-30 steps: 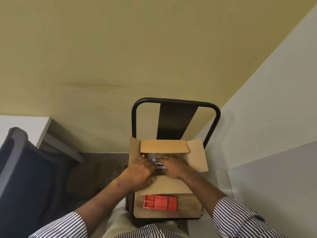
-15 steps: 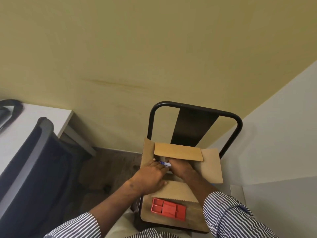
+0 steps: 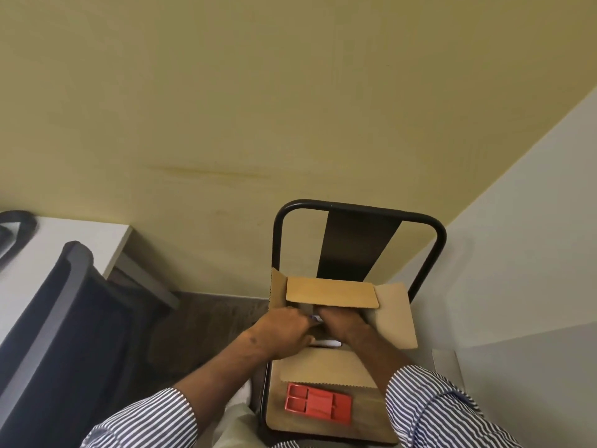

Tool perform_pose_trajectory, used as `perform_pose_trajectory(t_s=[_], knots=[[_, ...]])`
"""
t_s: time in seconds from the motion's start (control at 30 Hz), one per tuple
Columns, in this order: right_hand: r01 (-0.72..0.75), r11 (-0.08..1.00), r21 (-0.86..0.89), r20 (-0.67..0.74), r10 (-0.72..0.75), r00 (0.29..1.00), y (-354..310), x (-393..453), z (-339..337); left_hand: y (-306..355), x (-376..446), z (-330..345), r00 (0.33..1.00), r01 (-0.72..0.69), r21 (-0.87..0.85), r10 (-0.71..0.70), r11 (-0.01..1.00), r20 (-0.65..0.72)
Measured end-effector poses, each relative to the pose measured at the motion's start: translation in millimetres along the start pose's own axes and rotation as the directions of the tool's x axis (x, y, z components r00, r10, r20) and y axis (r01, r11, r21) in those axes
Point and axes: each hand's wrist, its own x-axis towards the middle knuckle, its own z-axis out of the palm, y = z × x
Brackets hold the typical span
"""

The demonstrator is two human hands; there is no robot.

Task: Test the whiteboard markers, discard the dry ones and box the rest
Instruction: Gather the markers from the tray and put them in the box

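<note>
Hands met inside the cardboard box (image 3: 395, 315): left hand (image 3: 284, 331) and right hand (image 3: 342, 324) both reached in, grips impossible to tell. Markers (image 3: 326, 343) lay within; red tray (image 3: 318, 404) sat at six o'clock on the chair (image 3: 323, 425).

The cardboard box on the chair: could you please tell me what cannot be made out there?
Head view:
- Box contents: mostly hidden by both hands and the far flap.
- Marker between the left hand and right hand: only a tip shows.
- Another marker: partly covered.
- Each hand's grip: unclear.
</note>
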Motion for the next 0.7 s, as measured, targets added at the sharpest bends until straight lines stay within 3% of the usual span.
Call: perform_pose_trajectory(t_s=[0.1,0.2,0.43,0.57,0.7], knots=[[-0.003,0.999,-0.039,-0.075,0.0,0.997,-1,-7,-7,-1,10,2,0.998,0.007,0.036,-0.009,0.999,0.056],[-0.076,0.993,-0.093,-0.055,0.071,0.996,-3,-29,-24,-2,24,11,0.991,0.013,0.12,-0.029,0.993,0.129],[-0.337,0.925,-0.177,-0.098,0.324,0.941,19,-98,-48,11,58,19,0.977,-0.138,0.209,0.099,0.968,0.19],[-0.414,0.904,-0.108,-0.111,0.403,0.908,23,-127,-70,15,75,25,0.957,-0.11,0.174,0.057,0.979,0.286],[-0.508,0.861,-0.01,-0.146,0.501,0.853,28,-157,-78,13,88,40,0.95,-0.081,0.305,-0.019,0.949,0.312]])
